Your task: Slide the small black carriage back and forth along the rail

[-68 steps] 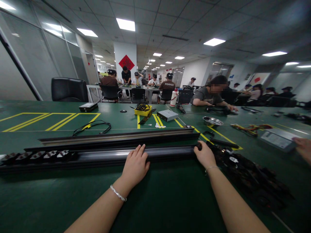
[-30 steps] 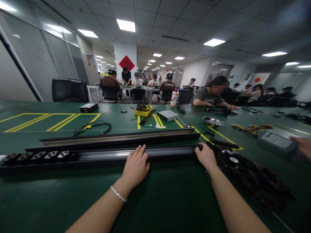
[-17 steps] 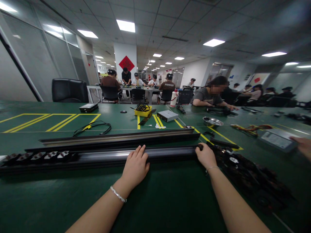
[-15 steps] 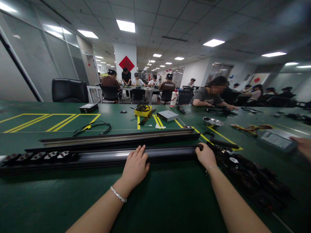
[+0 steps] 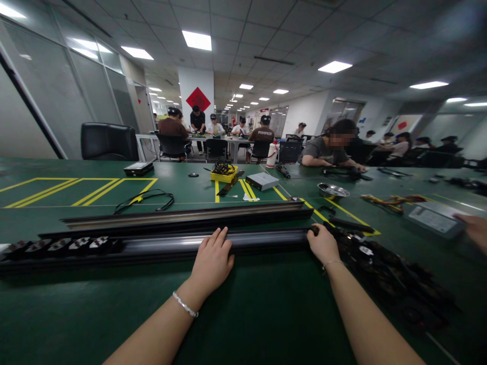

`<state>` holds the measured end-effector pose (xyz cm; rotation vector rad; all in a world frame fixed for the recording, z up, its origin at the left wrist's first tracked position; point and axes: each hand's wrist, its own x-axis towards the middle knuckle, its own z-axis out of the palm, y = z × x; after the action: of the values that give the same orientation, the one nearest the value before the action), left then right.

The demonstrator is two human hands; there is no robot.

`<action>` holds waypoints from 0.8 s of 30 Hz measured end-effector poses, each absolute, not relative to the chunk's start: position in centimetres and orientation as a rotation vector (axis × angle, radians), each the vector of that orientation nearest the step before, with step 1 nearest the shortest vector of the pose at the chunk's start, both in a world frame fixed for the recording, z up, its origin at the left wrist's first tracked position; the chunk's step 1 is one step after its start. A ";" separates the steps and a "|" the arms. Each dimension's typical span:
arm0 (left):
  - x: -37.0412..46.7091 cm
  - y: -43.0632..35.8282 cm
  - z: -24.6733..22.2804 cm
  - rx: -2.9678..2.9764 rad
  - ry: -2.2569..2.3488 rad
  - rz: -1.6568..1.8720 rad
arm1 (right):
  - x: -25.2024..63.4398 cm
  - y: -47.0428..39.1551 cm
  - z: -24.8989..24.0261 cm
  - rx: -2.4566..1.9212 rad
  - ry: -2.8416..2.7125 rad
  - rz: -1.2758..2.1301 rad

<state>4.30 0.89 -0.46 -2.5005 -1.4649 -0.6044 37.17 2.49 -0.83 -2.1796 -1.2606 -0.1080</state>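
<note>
A long black metal rail [image 5: 163,244] lies across the green table in front of me. At its left end sits a row of several black-and-white blocks [image 5: 59,245] that look like socket modules. My left hand [image 5: 213,256] rests on top of the rail near its middle, fingers stretched out flat. Around the rail's right end my right hand [image 5: 322,244] has its fingers curled; a small dark piece shows at the fingertips, too dim to name. Just behind lies a second long dark channel [image 5: 190,217], roughly parallel and touched by neither hand.
To the right of my right hand spreads a heap of dark parts [image 5: 388,274]. Farther back are a metal bowl [image 5: 333,190], a yellow box with cables [image 5: 223,175], a grey drive [image 5: 262,180] and a black cable [image 5: 146,200]. Another person's hand [image 5: 474,228] touches a power supply [image 5: 436,219].
Both my hands and the rail stay in place. The person across the table has drawn a hand slightly to the left.
</note>
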 end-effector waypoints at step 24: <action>4.2 1.0 -0.8 -2.496 -1.455 -0.616 | 37.5 2.4 -0.8 -2.210 -1.207 -0.052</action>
<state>4.23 1.03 -0.81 -2.4961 -1.4547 -0.6155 37.47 2.36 -0.82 -2.2100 -1.2071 -0.0517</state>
